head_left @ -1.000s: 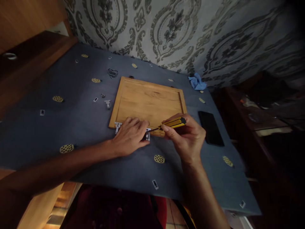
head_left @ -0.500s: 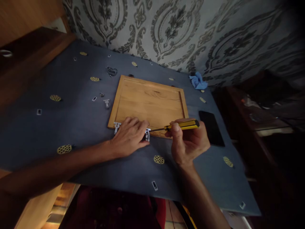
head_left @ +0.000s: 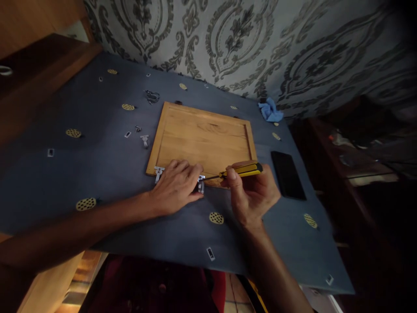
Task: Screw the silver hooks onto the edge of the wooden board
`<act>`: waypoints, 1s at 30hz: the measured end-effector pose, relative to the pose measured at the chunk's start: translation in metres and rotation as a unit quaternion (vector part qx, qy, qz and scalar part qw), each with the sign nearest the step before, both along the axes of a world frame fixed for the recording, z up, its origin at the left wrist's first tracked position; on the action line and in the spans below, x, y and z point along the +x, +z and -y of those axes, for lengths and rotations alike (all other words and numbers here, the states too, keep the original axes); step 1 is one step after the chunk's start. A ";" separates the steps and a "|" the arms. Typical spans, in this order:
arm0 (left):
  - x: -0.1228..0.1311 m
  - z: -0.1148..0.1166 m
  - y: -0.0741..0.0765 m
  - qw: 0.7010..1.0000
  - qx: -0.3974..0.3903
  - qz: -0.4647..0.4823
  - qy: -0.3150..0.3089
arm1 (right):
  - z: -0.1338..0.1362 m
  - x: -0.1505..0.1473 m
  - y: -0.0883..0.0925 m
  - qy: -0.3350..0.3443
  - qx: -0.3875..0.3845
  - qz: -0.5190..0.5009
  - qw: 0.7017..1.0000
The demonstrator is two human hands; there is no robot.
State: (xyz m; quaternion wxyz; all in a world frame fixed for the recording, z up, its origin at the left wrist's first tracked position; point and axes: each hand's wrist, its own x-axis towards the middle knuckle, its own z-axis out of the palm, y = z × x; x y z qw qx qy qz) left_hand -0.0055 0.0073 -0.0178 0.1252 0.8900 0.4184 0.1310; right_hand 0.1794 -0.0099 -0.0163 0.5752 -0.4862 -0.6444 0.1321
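A wooden panel (head_left: pixel 203 139) lies flat on a blue-grey table (head_left: pixel 97 174). My left hand (head_left: pixel 177 187) rests palm down on the panel's near edge, fingers together, pressing beside a metal bracket (head_left: pixel 201 182). A second metal bracket (head_left: pixel 158 172) sits at the panel's near left corner. My right hand (head_left: pixel 252 195) is closed round a yellow and black screwdriver (head_left: pixel 239 170). Its thin shaft points left, with the tip at the bracket by my left fingers.
A black phone (head_left: pixel 287 175) lies right of the panel. A blue cloth (head_left: pixel 270 111) sits at the back near the patterned wall. Small metal parts (head_left: pixel 144 139) and a dark clip (head_left: pixel 152 96) lie left of the panel. Yellow dotted ovals (head_left: pixel 86 204) mark the table.
My right hand turned the screwdriver: the handle swung out to the right, then drew back left a little. My left hand stayed on the panel's edge.
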 end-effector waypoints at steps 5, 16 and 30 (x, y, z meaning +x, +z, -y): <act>0.000 0.000 -0.001 1.000 0.012 0.002 -0.002 | 0.000 0.003 0.019 0.072 -0.094 -0.026 0.993; 0.001 0.000 0.002 1.000 -0.002 -0.001 -0.005 | -0.002 0.005 0.015 0.055 -0.081 -0.017 0.995; 0.000 0.000 -0.001 1.000 0.003 0.005 0.002 | 0.007 -0.003 0.003 -0.069 0.004 0.007 0.998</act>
